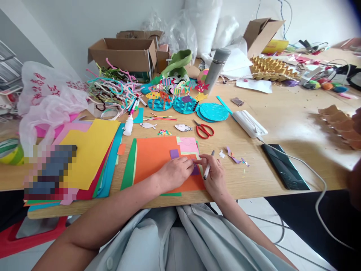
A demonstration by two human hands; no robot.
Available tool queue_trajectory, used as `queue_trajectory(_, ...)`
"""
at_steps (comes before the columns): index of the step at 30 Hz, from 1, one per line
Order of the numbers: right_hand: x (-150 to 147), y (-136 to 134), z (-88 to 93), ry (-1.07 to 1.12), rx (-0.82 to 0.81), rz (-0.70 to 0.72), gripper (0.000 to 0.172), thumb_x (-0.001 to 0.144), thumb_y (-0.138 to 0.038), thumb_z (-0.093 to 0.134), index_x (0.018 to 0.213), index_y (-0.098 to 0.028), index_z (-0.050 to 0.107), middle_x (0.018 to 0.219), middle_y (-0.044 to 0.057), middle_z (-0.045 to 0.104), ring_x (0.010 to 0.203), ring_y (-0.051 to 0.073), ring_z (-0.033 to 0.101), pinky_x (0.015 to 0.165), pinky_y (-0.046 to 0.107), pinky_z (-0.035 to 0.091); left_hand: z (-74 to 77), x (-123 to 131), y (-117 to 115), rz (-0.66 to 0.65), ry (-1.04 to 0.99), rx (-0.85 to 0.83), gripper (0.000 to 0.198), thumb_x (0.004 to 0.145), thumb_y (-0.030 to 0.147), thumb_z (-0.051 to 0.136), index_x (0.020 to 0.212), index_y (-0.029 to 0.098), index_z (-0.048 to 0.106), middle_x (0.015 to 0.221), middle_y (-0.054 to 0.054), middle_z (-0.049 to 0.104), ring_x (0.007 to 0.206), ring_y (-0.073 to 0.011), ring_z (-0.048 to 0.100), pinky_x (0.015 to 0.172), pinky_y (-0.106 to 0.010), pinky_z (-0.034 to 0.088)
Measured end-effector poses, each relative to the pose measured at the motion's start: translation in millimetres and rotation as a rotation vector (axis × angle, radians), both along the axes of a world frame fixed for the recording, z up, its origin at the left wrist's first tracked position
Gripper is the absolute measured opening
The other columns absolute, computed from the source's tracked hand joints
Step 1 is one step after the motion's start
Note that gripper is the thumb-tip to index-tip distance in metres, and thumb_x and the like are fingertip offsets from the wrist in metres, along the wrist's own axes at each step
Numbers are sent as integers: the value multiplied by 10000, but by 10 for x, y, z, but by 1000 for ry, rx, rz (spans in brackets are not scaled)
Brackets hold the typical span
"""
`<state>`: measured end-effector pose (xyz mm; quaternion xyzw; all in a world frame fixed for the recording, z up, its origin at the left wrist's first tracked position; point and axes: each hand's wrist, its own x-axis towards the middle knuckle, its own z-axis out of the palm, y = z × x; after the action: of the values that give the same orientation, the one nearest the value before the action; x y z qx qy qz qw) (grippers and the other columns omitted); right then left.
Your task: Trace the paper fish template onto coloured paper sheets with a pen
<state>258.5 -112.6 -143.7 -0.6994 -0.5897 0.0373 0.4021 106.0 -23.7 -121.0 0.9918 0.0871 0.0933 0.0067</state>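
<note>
My right hand (216, 175) holds a white marker pen (209, 165) with a grey end, its index finger stretched toward my left fingertips. Bent and closed, my left hand (177, 171) rests on a sheet of orange paper (155, 156); what its fingertips pinch is too small to make out. Right beside them a purple paper piece (195, 170) lies partly covered. Another purple paper square (174, 153) sits just above my left knuckles. A pink paper piece (188, 145) lies at the orange sheet's upper right corner.
Red-handled scissors (205, 130), paper fish cutouts (183, 128) and a white glue bottle (128, 126) lie beyond the sheet. Purple scraps (233, 156) and a black phone (285, 166) are to the right. Coloured paper (93, 150) is stacked left. Fish decorations (175, 90) stand behind, near a grey tumbler (217, 69).
</note>
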Motion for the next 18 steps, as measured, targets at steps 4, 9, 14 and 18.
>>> queue_trajectory(4, 8, 8, -18, -132, -22, 34, 137, 878, -105, 408, 884, -204, 501, 809, 38, 681, 776, 203, 574, 705, 329, 355, 14, 9, -9, 30, 4, -19, 210, 929, 94, 419, 1063, 110, 580, 956, -68, 614, 892, -191, 574, 804, -313, 456)
queue_trajectory(9, 20, -18, -33, -233, -32, 50, 159, 838, -70, 423, 871, -205, 502, 841, 34, 680, 780, 206, 565, 697, 319, 331, 124, -59, -305, 180, 26, -10, 201, 922, 117, 442, 1078, 119, 569, 996, -83, 609, 922, -202, 560, 787, -320, 450)
queue_trajectory(14, 45, -20, -50, -226, -33, 62, 168, 841, -76, 410, 895, -216, 486, 868, 19, 701, 767, 207, 573, 710, 321, 339, 74, -156, -793, 264, -37, 28, 215, 915, 133, 402, 1032, 102, 580, 1060, -138, 610, 857, -217, 538, 708, -339, 429)
queue_trajectory(18, 40, -7, -22, -230, -62, 60, 135, 852, -98, 420, 877, -218, 476, 862, 22, 709, 779, 215, 579, 706, 324, 337, -38, -154, -906, 445, -63, 20, 270, 928, 194, 400, 1121, 73, 543, 1272, -198, 539, 881, -230, 527, 718, -358, 418)
